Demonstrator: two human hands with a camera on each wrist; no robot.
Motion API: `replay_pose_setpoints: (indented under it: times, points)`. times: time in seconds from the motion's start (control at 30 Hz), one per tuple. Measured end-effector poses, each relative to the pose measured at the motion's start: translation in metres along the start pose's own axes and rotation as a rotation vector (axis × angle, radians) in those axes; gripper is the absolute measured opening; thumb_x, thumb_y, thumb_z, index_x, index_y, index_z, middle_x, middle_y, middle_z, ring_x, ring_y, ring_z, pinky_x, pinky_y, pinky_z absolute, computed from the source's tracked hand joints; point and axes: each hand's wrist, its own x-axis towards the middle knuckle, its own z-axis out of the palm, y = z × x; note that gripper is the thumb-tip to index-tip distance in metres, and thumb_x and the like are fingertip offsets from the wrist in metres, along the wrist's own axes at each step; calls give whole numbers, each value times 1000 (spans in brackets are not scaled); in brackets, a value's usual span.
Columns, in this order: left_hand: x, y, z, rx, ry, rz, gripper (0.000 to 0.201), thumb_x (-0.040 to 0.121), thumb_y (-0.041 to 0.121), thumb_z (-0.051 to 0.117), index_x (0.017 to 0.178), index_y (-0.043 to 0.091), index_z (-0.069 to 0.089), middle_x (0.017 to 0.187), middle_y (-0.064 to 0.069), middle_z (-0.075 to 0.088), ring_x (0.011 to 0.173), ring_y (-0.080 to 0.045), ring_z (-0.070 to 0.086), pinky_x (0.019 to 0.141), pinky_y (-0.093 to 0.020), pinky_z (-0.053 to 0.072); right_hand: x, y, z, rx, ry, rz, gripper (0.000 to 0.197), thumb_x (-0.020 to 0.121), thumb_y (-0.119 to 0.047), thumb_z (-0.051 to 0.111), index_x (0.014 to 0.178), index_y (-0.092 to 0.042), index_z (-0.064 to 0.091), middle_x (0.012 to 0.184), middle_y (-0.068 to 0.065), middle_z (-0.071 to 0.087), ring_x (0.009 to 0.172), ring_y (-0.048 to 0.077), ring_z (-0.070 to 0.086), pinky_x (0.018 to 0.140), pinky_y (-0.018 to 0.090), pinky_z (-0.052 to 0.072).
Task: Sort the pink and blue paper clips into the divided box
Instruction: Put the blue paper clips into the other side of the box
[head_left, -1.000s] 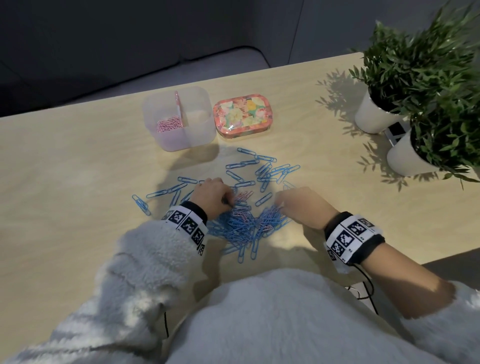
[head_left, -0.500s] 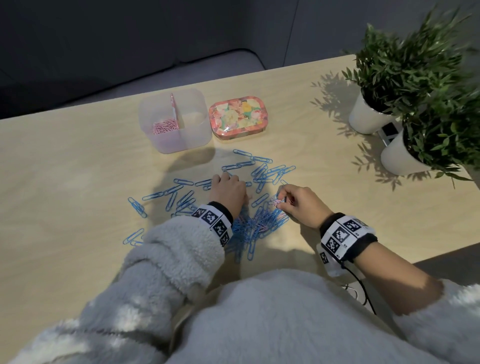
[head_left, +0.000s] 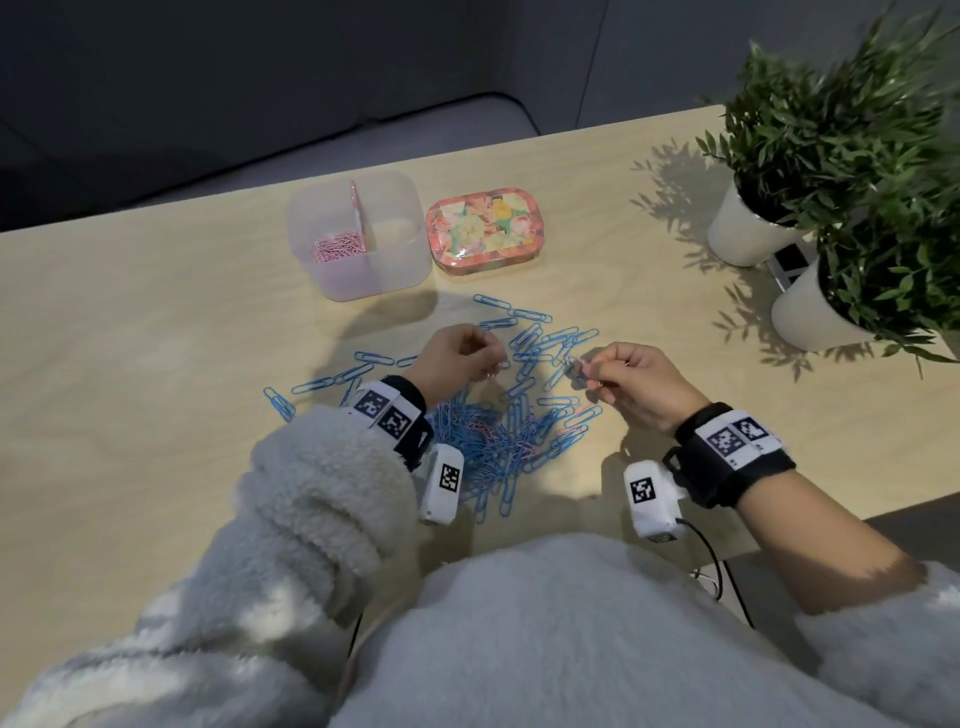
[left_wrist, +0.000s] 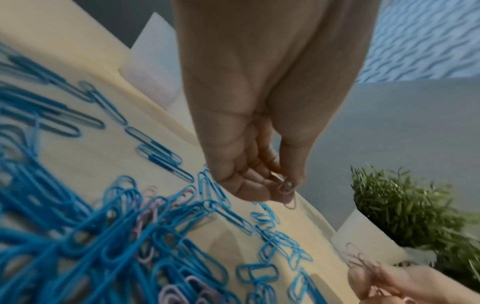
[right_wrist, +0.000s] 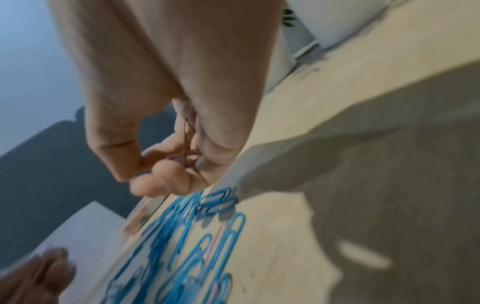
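Observation:
A heap of blue paper clips (head_left: 498, 436) with a few pink ones mixed in lies on the wooden table between my hands. My left hand (head_left: 462, 358) hovers above it and pinches pink clips (left_wrist: 285, 188) at its fingertips. My right hand (head_left: 631, 379) is lifted to the right of the heap and pinches several pink clips (head_left: 582, 370) (right_wrist: 185, 144). The clear divided box (head_left: 361, 236) stands at the back; its left compartment holds pink clips (head_left: 337, 248), and its right compartment looks bare.
A floral tin (head_left: 485, 228) sits right of the box. Two potted plants in white pots (head_left: 748, 228) (head_left: 821, 306) stand at the right edge. Loose blue clips (head_left: 332, 382) are scattered left of and behind the heap. The table's front edge is near my body.
Both hands have lifted off the heap, each now pinching pink clips. The left hand rose from the pile's left side; the right hand raised its clips and drew slightly right.

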Motion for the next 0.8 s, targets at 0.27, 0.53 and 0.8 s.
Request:
replay_pose_setpoints:
  times: [0.27,0.53,0.8]
  points:
    - [2,3,23,-93,-117,-277,25,92,22,44,68,17,49,59,3,37,47,-10,36,46,-20,28,-5,-9,-15,180,33,132,39,87,10,32,73,-5,65,54,4,56,39,8,49,37,14,40]
    - [-2,-18,29,930,-248,206,9,85,21,60,93,17,63,65,13,41,75,-15,48,69,-25,36,-1,14,-12,-843,-42,-164,17,80,-9,66,71,-23,66,40,-10,45,40,2,37,48,21,35]
    - [-2,-11,11,963,-240,198,16,88,20,55,100,12,62,78,2,51,77,-19,50,73,-29,41,-14,9,-8,-1350,-37,-158,13,81,-27,64,73,-27,53,69,-6,56,72,20,50,65,28,33]
